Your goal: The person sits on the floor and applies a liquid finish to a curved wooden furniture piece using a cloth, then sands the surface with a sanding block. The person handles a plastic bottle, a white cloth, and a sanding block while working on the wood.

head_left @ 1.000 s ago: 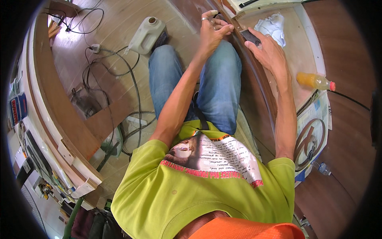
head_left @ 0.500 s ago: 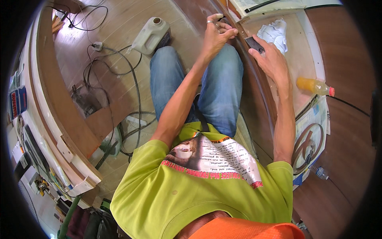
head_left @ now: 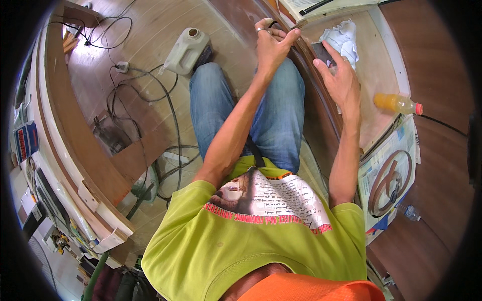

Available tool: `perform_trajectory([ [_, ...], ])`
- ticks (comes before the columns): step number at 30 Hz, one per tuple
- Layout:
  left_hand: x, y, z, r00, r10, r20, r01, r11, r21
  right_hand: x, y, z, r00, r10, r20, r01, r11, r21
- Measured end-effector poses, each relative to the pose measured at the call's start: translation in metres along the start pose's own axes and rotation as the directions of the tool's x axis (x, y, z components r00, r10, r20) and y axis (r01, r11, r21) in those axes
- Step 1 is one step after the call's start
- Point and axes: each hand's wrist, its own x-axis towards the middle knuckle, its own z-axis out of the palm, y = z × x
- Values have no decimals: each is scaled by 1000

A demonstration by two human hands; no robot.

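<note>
My left hand [head_left: 272, 47] is closed beside the curved brown wooden edge [head_left: 314, 75]. A small black bit shows by its fingers and a thin brown tip [head_left: 299, 25] beyond its thumb; what it grips is mostly hidden. A ring is on one finger. My right hand [head_left: 341, 83] holds a dark flat rectangular piece [head_left: 321, 52] between thumb and fingers, just right of that edge. Beside its fingertips lies a crumpled white cloth [head_left: 342, 40] on the pale wooden panel [head_left: 375, 60].
A bottle of orange liquid [head_left: 394, 103] lies on the right, above newspaper with a coiled brown strip [head_left: 376, 200]. A whitish jug [head_left: 187, 50] stands left of my knees. Black cables [head_left: 168, 100] loop over the floor. A curved wooden frame [head_left: 68, 135] runs along the left.
My right hand has shifted slightly with the dark piece, which now sits closer to the white cloth. The brown tip now shows beyond my left thumb. The whole view has shifted slightly.
</note>
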Motion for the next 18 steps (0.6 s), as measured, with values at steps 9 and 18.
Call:
perform_trajectory([
  [9,-31,-4,-1,976,138,169,-151,986,66,-51,0,3,984,136,-111,-88,929,360],
  [18,-10,20,-22,978,170,-119,-152,978,144,-73,-9,21,968,160,-194,-28,836,548],
])
